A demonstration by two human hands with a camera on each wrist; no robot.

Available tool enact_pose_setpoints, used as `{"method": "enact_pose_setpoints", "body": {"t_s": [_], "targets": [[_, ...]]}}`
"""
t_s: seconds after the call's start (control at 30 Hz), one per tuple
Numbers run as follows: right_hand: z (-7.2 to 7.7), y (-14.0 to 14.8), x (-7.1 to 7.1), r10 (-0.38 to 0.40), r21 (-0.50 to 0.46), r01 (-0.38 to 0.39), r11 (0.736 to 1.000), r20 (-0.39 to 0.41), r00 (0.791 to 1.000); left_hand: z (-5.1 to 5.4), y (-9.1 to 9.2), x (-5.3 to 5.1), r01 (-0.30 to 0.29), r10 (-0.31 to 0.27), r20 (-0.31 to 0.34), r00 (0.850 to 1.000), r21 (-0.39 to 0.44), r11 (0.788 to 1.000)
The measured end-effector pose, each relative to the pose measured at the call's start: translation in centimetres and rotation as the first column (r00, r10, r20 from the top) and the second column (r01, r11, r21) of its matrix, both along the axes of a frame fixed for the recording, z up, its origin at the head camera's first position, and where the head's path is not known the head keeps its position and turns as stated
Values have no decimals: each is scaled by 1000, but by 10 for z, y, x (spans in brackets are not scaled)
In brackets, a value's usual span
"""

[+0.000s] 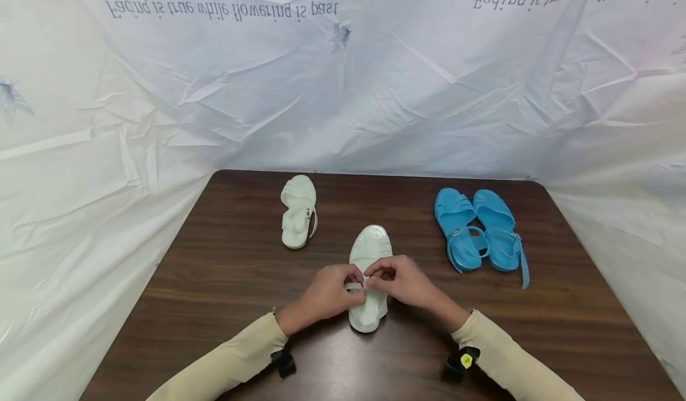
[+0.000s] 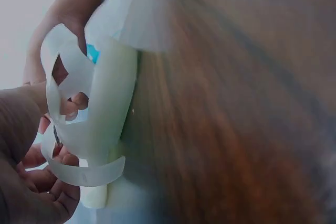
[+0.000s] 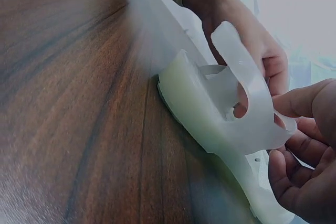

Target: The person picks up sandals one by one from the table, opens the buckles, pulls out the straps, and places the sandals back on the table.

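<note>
A white sandal [image 1: 371,243] lies sole down near the middle of the table, its toe pointing away from me. My left hand [image 1: 328,292] is at its left side, pinching the ankle strap [image 2: 100,174] close to a small metal buckle [image 2: 57,136]. From the right, my right hand [image 1: 406,282] pinches the strap too, fingertips almost meeting the left ones; the right wrist view shows a looped band [image 3: 254,95] there. Fingers partly hide the buckle, so I cannot tell how far the strap is threaded.
Another white sandal [image 1: 295,228] lies farther back on the left, its strap beside it. A pair of blue sandals [image 1: 454,207] sits at the back right, one strap trailing off. White sheeting [image 1: 343,91] hangs behind the dark wooden table [image 1: 225,258].
</note>
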State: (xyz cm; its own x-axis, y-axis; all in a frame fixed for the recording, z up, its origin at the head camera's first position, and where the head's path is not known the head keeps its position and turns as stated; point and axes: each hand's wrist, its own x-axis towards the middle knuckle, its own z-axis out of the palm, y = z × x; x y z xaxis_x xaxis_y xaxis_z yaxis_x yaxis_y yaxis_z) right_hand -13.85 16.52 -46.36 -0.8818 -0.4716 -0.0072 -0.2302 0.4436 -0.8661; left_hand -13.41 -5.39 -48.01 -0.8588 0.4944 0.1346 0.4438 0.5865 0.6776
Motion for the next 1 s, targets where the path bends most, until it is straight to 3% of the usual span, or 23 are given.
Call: {"method": "enact_pose_setpoints", "body": {"t_s": [0.13, 0.33, 0.63, 1.0], "targets": [[1, 1, 1, 9, 10, -9, 1000, -3, 1000, -1, 3, 0, 0, -10, -123, 992, -84, 996], [-1, 2, 4, 17, 40, -15, 999, -27, 1000, 0, 1, 3, -5, -11, -196, 980, -82, 997], [-7, -5, 6, 1, 45, 2, 999, -49, 999, -3, -7, 5, -13, 10, -190, 982, -11, 1000], [-16, -3, 10, -51, 55, 60, 997, -155, 987, -4, -14, 7, 5, 5, -146, 989, 65, 998]]}}
